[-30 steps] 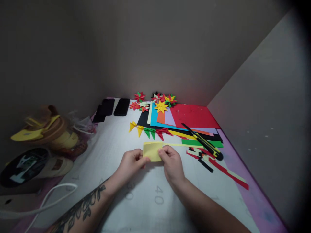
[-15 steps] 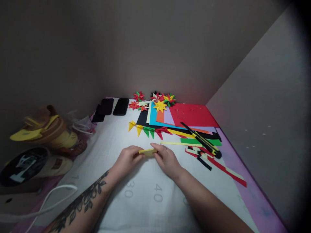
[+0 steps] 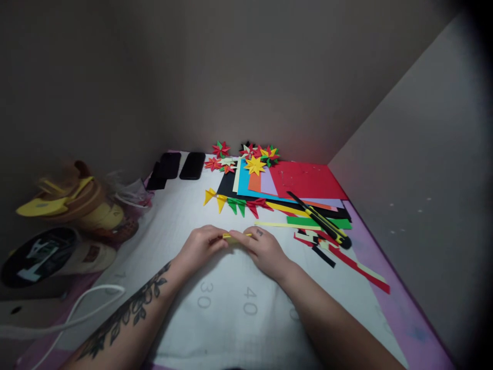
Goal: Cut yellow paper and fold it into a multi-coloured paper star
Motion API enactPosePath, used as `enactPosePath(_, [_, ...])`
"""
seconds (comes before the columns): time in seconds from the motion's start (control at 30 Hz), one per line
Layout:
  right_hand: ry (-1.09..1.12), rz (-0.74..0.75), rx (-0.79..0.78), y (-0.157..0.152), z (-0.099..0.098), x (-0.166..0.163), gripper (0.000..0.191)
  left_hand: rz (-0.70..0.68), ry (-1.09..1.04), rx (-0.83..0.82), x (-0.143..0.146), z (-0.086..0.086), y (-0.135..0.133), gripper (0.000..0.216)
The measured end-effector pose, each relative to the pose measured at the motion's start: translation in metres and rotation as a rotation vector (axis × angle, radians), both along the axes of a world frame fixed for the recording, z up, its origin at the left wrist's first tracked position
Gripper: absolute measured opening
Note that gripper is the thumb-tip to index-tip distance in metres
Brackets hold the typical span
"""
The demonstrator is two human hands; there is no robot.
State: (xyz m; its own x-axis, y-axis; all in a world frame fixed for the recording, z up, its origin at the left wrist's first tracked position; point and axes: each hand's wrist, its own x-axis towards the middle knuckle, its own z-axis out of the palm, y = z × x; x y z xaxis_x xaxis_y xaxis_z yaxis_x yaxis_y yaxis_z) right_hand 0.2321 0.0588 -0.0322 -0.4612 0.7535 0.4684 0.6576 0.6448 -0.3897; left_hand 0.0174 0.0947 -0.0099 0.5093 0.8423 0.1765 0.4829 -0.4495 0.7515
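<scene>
A small folded piece of yellow paper [image 3: 243, 235] is held between my two hands above the white mat. My left hand [image 3: 203, 243] pinches its left end between thumb and fingers. My right hand [image 3: 266, 252] grips the right part, its fingers lying across the front and hiding much of the paper. Just beyond my hands, a row of folded paper points [image 3: 236, 206] in yellow, green and red lies on the mat. To the right of my right hand are cut paper scraps [image 3: 323, 257] and a yellow-black utility knife [image 3: 327, 226].
Coloured paper sheets [image 3: 308, 180] lie at the back, with folded paper stars [image 3: 254, 165] at their left end. Dark phones [image 3: 192, 166] rest at the back left. Pots [image 3: 96, 210], a dark-lidded container [image 3: 38, 257] and a white cable [image 3: 92, 289] are on the left.
The fingers of my right hand have slid left across the yellow paper, covering more of it. The paper now shows as a thinner strip.
</scene>
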Motion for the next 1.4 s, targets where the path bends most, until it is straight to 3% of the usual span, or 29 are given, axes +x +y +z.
enactPosePath(0.17, [0.075,0.001,-0.005,0.000,0.003,-0.002,0.052,0.019,-0.040,0.027,-0.002,0.005,0.001,0.013])
enactPosePath(0.33, [0.316,-0.003,-0.064,-0.001,0.001,-0.006,0.043,0.055,-0.069,0.004,0.001,0.008,-0.001,0.013])
enactPosePath(0.57, [0.749,-0.301,-0.424,-0.007,0.003,-0.020,0.024,0.153,-0.134,-0.131,0.009,0.014,-0.004,0.018])
enactPosePath(0.67, [0.877,-0.321,-0.521,-0.007,0.005,-0.026,0.017,0.205,-0.182,-0.188,0.012,0.013,-0.006,0.019])
enactPosePath(0.8, [1.010,-0.287,-0.646,-0.006,0.008,-0.031,0.020,0.278,-0.108,-0.120,0.014,0.009,-0.009,0.021])
enactPosePath(1.0, [1.013,-0.323,-0.764,-0.003,0.005,-0.029,0.016,0.260,-0.035,-0.090,0.014,0.008,-0.010,0.022])
enactPosePath(1.23, [0.881,-0.427,-0.711,0.000,0.006,-0.029,0.013,0.300,-0.096,-0.277,0.021,0.005,-0.009,0.024])
enactPosePath(1.4, [0.785,-0.343,-0.798,0.005,0.008,-0.030,0.013,0.249,-0.022,-0.257,0.023,0.008,-0.009,0.024])
